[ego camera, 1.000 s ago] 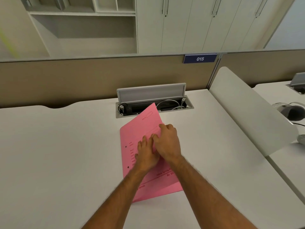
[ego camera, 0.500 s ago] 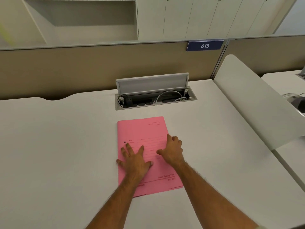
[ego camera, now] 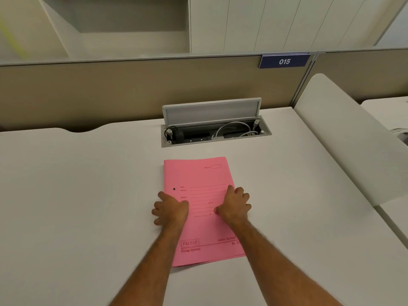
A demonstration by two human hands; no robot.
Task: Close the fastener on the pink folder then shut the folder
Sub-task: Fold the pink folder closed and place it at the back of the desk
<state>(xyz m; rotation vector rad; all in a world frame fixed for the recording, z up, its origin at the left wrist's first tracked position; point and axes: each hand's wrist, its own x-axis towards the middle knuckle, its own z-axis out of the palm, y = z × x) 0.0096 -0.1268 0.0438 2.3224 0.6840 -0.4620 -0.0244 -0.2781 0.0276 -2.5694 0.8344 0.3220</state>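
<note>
On the desk [ego camera: 88, 195], pink folder [ego camera: 198, 175] shut, cables [ego camera: 233, 123] in open tray [ego camera: 216, 140].

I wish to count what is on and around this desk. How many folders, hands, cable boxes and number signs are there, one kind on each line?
pink folder: 1
hands: 2, the left hand and the right hand, one at each side edge of the folder
cable box in the desk, lid up: 1
blue sign reading 015: 1
Total: 5

matt pink card folder [ego camera: 198, 180], smooth matt desk [ego camera: 88, 195]
</note>
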